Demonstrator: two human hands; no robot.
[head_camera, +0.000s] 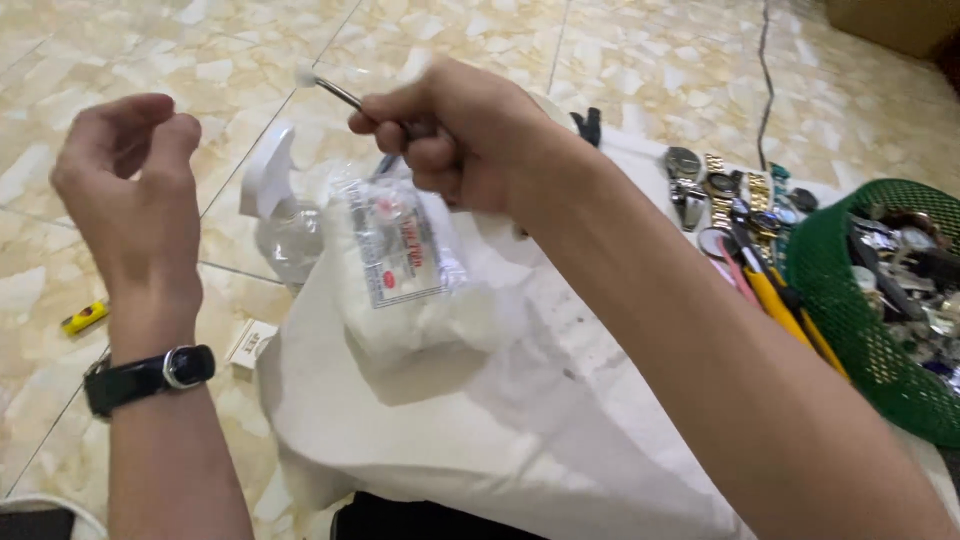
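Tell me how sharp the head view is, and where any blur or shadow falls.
Head view: even light; the right hand and its white-tipped metal tool are slightly motion-blurred, the left hand sharper; soft shadow under the cotton bag on the white cloth.

Both of your arms are bare from the elbow down, with no sleeve showing on either one. Your left hand (125, 190) wears no ring or glove. Around its wrist you have a wristwatch (150, 377) on a black strap, with a silver-coloured metal piece catching the light on the side turned towards you; its dial is out of sight. Your right hand (455, 135) is bare too, and that wrist and forearm carry no band or bracelet.
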